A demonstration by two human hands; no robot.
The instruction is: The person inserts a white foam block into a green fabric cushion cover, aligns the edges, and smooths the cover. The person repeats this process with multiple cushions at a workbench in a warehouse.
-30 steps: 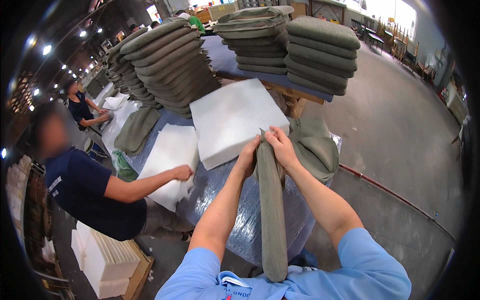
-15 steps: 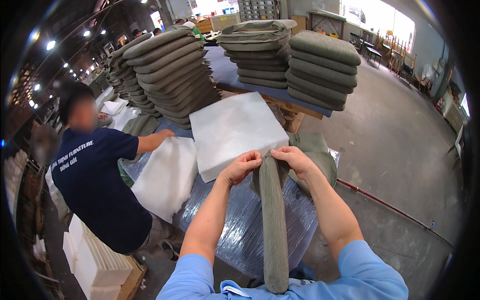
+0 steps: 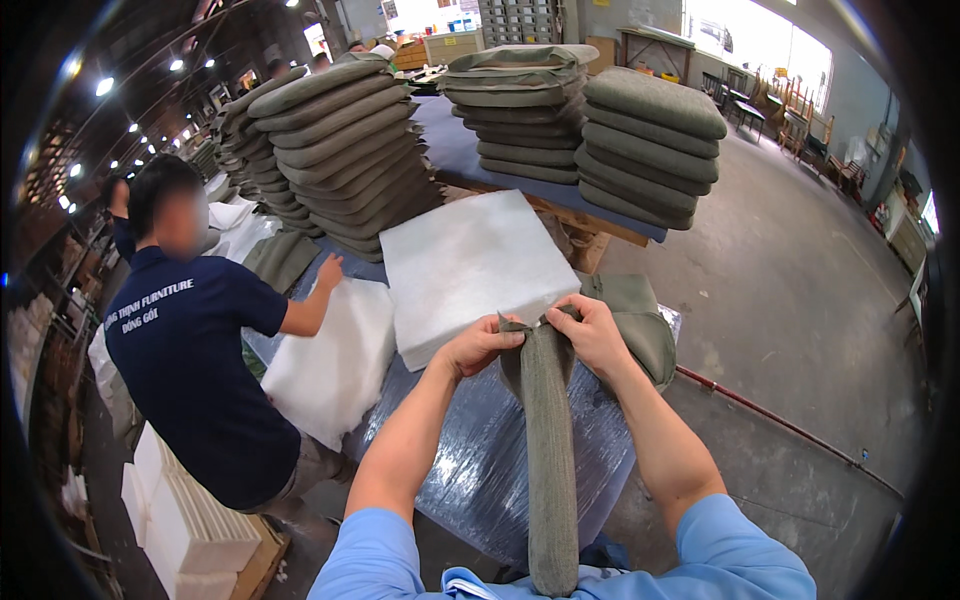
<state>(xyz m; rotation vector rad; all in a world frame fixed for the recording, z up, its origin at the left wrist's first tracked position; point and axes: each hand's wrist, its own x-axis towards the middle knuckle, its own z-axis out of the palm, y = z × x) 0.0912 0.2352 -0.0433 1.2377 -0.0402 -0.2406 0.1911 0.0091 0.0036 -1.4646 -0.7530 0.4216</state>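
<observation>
A grey-green fabric seat cushion [image 3: 549, 460] stands on edge in front of me, its lower end against my body. My left hand [image 3: 484, 345] pinches the loose cover cloth at the left of its far end. My right hand [image 3: 588, 328] grips the cloth at the right of that end, thumb and fingers closed. Both hands stretch the cover's edge apart between them. Just beyond my hands lies a thick stack of white padding sheets [image 3: 475, 260]. Another green cover [image 3: 635, 325] rests on the table to the right of my right hand.
A film-wrapped table [image 3: 460, 470] lies beneath. Tall stacks of green cushions [image 3: 340, 150] and shorter ones [image 3: 650, 145] stand at the back. At left a co-worker [image 3: 190, 370] in a dark shirt stands by a white padding sheet [image 3: 335, 360]. White foam slabs [image 3: 185, 510] sit lower left.
My hands have shifted slightly down, and the cloth edges are spread a little wider. The co-worker has raised one arm to the head and drawn the other back from the padding.
</observation>
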